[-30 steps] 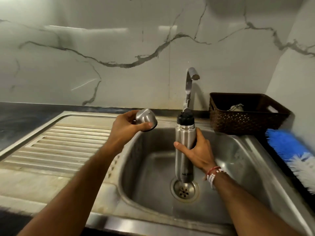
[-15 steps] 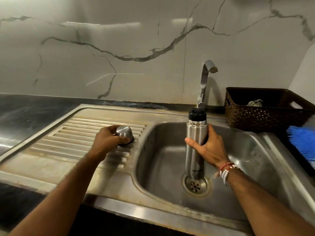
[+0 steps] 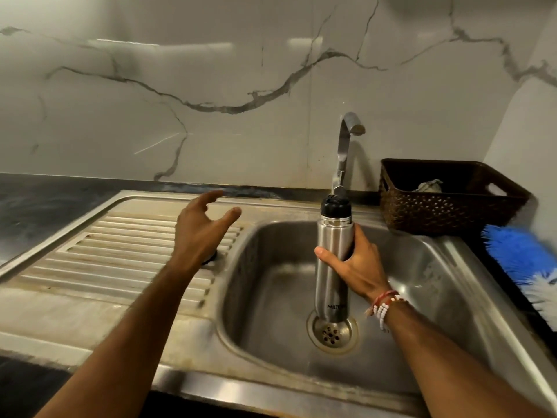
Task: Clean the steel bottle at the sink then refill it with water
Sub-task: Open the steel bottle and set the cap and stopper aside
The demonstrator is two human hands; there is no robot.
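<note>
A tall steel bottle [image 3: 331, 267] with a black stopper on top stands upright in the sink basin [image 3: 271, 297], its base over the drain [image 3: 333, 333]. My right hand [image 3: 354, 263] is wrapped around the bottle's middle. My left hand [image 3: 200, 230] hovers open above the ribbed drainboard [image 3: 120, 251], fingers spread and empty. The bottle's steel cap [image 3: 211, 259] lies on the drainboard beneath that hand, mostly hidden by my wrist. The tap [image 3: 346, 146] rises behind the bottle, and no water runs from it.
A dark woven basket [image 3: 446, 212] holding a crumpled cloth sits right of the tap. A blue and white brush [image 3: 524, 267] lies on the right counter. A dark countertop [image 3: 36, 200] extends left. A marble wall stands behind.
My left hand set the steel cap down on the drainboard, let go and lifted away open. My right hand kept hold of the bottle in the basin.
</note>
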